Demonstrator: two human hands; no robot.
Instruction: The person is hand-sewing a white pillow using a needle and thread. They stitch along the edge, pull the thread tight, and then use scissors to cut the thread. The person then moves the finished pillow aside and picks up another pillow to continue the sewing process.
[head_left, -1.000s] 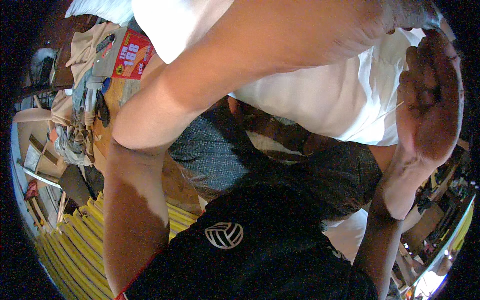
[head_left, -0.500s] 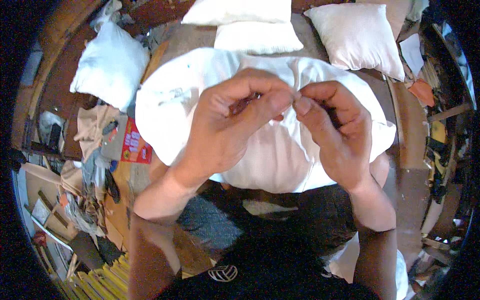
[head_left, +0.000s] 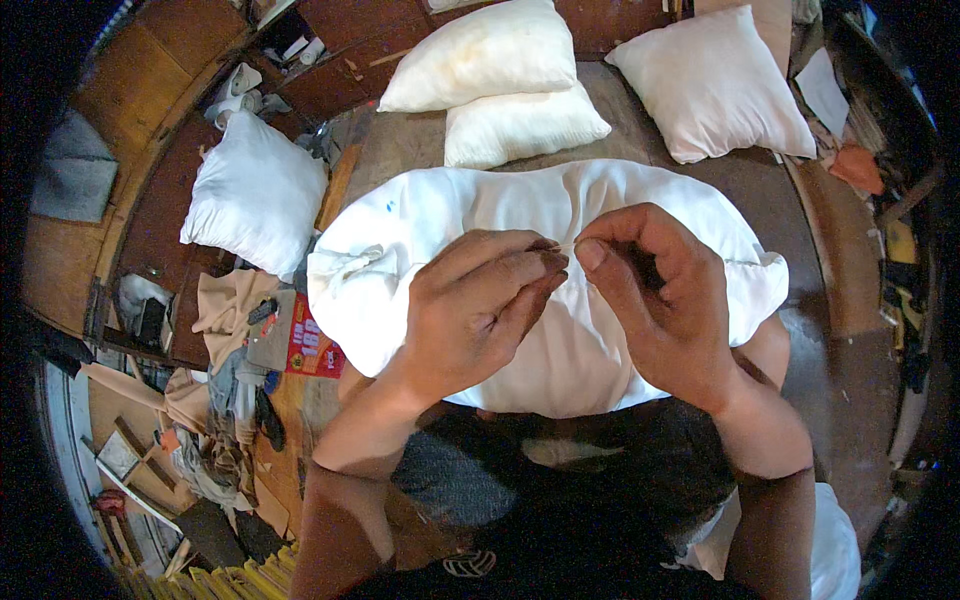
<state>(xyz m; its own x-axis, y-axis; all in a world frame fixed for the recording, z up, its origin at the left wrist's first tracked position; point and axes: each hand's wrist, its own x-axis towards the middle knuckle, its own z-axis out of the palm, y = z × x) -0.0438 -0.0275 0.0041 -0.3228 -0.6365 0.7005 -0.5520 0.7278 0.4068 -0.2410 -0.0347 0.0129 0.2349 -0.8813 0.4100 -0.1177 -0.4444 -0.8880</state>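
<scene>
Brown surface (head_left: 630, 130) carried pillows (head_left: 485, 60) at twelve o'clock; left hand (head_left: 470, 315) and right hand (head_left: 680, 310) grips pinched thin strand (head_left: 566, 247) over cushion (head_left: 540, 350).

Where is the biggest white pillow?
The biggest pillow lies mid-picture in the head view, at the person's knees, beneath the left hand and right hand, near two overlapping pillows.

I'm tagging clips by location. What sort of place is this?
Possibly a small, cluttered workshop or home workroom; I can't be certain which. Three things suggest it: plump white pillows set around, a large white cushion in the middle, and crumpled beige cloth amid the clutter at left.
</scene>
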